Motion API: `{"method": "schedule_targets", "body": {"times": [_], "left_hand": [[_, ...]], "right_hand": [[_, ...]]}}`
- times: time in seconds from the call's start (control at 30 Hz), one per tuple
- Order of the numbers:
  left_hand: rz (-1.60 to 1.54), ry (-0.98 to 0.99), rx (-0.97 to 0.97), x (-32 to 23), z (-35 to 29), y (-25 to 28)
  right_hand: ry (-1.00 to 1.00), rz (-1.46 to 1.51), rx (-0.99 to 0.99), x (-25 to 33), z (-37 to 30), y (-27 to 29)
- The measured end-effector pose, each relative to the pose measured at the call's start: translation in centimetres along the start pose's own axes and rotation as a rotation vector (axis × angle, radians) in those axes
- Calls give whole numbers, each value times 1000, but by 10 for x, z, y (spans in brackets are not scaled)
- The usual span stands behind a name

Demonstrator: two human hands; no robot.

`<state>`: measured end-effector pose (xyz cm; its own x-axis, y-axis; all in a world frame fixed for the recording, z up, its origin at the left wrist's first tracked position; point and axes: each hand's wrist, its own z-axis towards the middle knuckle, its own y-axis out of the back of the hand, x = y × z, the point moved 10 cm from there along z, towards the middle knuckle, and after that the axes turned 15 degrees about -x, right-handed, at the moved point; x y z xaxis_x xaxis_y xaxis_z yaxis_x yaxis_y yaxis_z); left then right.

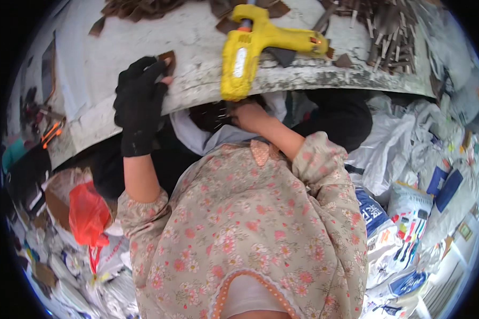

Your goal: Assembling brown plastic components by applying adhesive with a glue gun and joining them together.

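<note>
My left hand [139,106], in a black glove with bare fingertips, is at the near edge of the white table. Its thumb and fingers pinch a small brown piece [170,59] of flat material. My right hand [252,116] is bare and dips below the table edge into a white bag [189,134] on my lap, where dark bits show. The fingers of that hand are mostly hidden. Just above it, a yellow hot glue gun [240,56] lies at the table's edge with its nozzle end toward me.
Brown flat pieces [138,7] are heaped at the far side of the worn table [197,45]. A pile of thin brown strips [393,40] lies at the right. An orange-handled tool [51,134] sits far left. A red plastic bag [89,212] and several white bags [383,149] surround me.
</note>
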<state>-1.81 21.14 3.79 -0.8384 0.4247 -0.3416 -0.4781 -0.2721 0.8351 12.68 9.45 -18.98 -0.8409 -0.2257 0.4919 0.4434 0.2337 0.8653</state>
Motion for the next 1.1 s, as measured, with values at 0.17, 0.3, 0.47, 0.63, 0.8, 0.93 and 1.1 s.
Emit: {"method": "schedule_targets", "body": {"times": [0.17, 0.3, 0.47, 0.63, 0.8, 0.93, 1.1], "left_hand": [[-167, 177, -207, 28, -15, 5], [-599, 541, -497, 26, -43, 28], [-1011, 935, -146, -2, -105, -11], [-1086, 1105, 117, -45, -128, -33], [-1192, 1118, 226, -57, -133, -42], [-1263, 1111, 236, -60, -133, -52], [-1270, 1086, 218, -60, -135, -58]], "right_hand": [[-112, 717, 279, 66, -21, 182], [-249, 147, -648, -32, 4, 328], [-253, -408, -376, -81, 55, 330], [-226, -10, -721, -89, 50, 350], [-175, 1092, -715, -84, 32, 329], [-336, 1266, -724, -76, 11, 299], [-209, 662, -533, -19, 14, 273]]}}
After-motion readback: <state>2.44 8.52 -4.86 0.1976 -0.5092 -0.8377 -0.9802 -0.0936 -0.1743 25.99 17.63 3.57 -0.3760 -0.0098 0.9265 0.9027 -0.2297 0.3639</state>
